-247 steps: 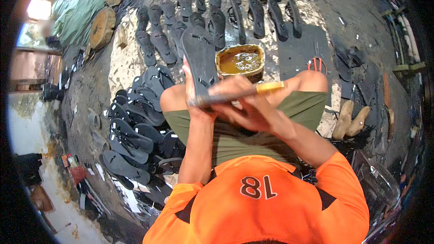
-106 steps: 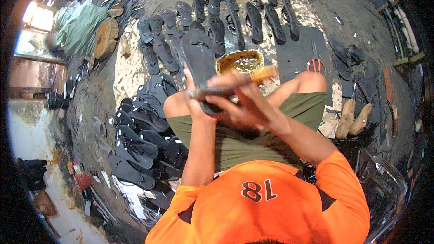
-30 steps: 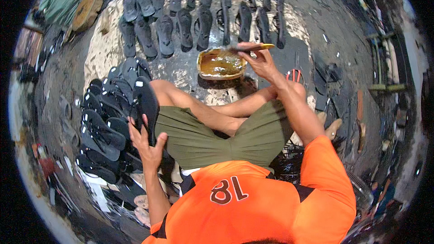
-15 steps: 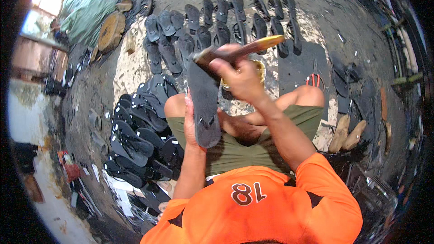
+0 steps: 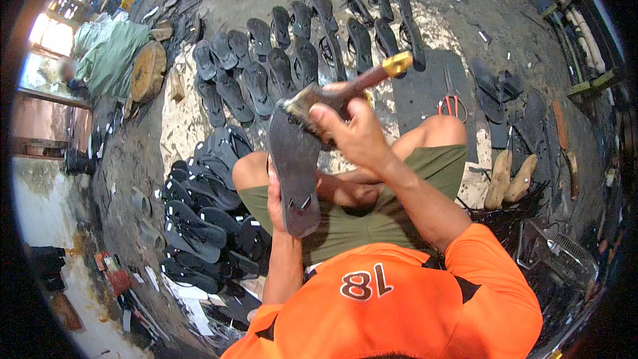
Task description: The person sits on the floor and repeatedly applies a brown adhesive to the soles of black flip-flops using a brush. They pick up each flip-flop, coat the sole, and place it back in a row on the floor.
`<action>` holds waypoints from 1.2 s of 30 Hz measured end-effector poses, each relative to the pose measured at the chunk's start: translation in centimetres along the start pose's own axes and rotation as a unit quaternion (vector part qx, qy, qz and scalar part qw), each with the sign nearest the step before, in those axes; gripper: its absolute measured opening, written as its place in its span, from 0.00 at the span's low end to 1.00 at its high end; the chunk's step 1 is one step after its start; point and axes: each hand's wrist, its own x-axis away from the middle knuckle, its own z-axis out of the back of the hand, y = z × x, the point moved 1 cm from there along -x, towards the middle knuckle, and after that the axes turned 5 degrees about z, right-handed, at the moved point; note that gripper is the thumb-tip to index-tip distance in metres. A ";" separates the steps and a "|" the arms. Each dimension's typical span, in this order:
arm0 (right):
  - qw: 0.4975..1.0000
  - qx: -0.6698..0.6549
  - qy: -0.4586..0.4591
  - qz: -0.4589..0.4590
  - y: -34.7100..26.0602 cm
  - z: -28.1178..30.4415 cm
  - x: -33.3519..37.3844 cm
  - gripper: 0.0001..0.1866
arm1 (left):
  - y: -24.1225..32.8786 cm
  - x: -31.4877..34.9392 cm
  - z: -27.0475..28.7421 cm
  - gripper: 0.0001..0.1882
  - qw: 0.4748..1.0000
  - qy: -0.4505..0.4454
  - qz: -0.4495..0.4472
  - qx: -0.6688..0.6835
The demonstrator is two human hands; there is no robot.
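Observation:
A long dark sandal sole (image 5: 294, 166) stands tilted in front of me, its lower end over my lap. My left hand (image 5: 275, 199) grips its left edge, the fingers partly hidden behind it. My right hand (image 5: 357, 134) is closed round a broad, flat paintbrush (image 5: 362, 83) with a dark handle and a yellow end. The brush head touches or nearly touches the sole's upper end. Beyond my hands, black sandals (image 5: 256, 90) lie in rows on a stained pale sheet (image 5: 179, 116).
A pile of black sandals (image 5: 196, 229) lies at my left. Right of my knee are red-handled scissors (image 5: 452, 108) on a dark mat (image 5: 425, 80), and two wooden foot forms (image 5: 508, 183). A green sack (image 5: 109, 53) and round wooden block (image 5: 148, 72) stand far left.
The brush and my right hand have shifted slightly down and are less blurred. The sole sits a little lower and further left. The whole view has turned slightly.

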 end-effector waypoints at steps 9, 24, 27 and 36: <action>0.973 0.055 -0.108 0.195 -2.4 0.2 -3.6 0.16 | 0.5 -0.1 -2.0 0.33 0.999 -0.017 0.008 0.033; 0.958 0.025 -0.250 0.136 -2.6 0.0 5.9 0.16 | 1.7 -7.6 -1.8 0.24 0.999 0.035 -0.001 0.034; 0.937 0.148 -0.161 0.273 0.1 -0.7 0.0 0.14 | -0.9 -7.0 -5.0 0.23 0.964 -0.071 0.103 0.234; 0.956 -0.032 -0.290 0.005 -2.0 0.4 4.0 0.18 | -0.9 -11.8 5.2 0.38 0.987 0.100 0.103 0.078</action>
